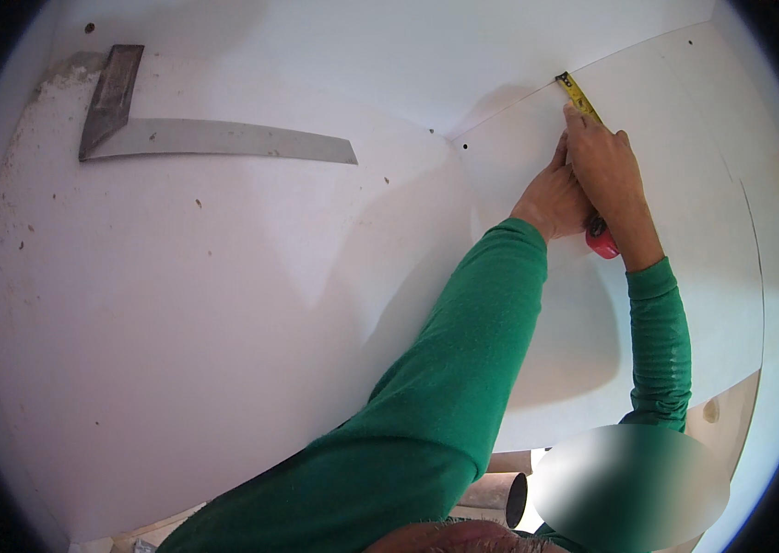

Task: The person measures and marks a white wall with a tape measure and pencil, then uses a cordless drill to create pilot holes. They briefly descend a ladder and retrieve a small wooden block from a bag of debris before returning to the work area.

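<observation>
Left hand (551,205), grip hidden, and half-curled right hand (607,164) are set over a smooth white panel (689,203) beside white walls (343,55), red-cased, yellow-bladed tape measure (581,98) being held under the right's fingers.

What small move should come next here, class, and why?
Probably press the yellow tape flat with the right hand, then check its end: that end appears to meet the edge of the white panel, the right fingers lie at the tape, and the left hand is tucked close against the right.
</observation>
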{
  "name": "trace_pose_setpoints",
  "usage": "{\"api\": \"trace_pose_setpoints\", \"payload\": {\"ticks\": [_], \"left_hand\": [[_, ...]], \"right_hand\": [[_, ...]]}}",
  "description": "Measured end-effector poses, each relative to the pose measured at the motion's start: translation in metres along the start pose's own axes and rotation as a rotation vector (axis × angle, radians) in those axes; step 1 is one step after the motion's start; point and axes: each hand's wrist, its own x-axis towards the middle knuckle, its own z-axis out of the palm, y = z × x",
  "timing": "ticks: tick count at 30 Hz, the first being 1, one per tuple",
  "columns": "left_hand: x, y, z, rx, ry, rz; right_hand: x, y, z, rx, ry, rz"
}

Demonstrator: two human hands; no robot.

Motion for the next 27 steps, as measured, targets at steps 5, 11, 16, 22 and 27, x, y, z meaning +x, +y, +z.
{"api": "trace_pose_setpoints", "payload": {"ticks": [5,11,16,22,27], "left_hand": [[0.003,-0.002,0.003,0.072,0.029,-0.004],[0.003,0.001,-0.003,0.030,-0.071,-0.008],[0.002,0.001,-0.006,0.049,-0.091,-0.012],[0.002,0.000,-0.005,0.072,-0.050,0.002],[0.003,0.000,-0.004,0.083,-0.058,0.008]], "right_hand": [[0.001,-0.001,-0.006,0.018,0.043,-0.011],[-0.001,-0.001,-0.004,0.013,0.010,-0.013],[0.000,0.000,-0.001,0.019,0.031,-0.007],[0.002,0.000,-0.002,-0.007,0.046,-0.021],[-0.001,0.000,-0.002,-0.001,0.048,-0.021]]}}
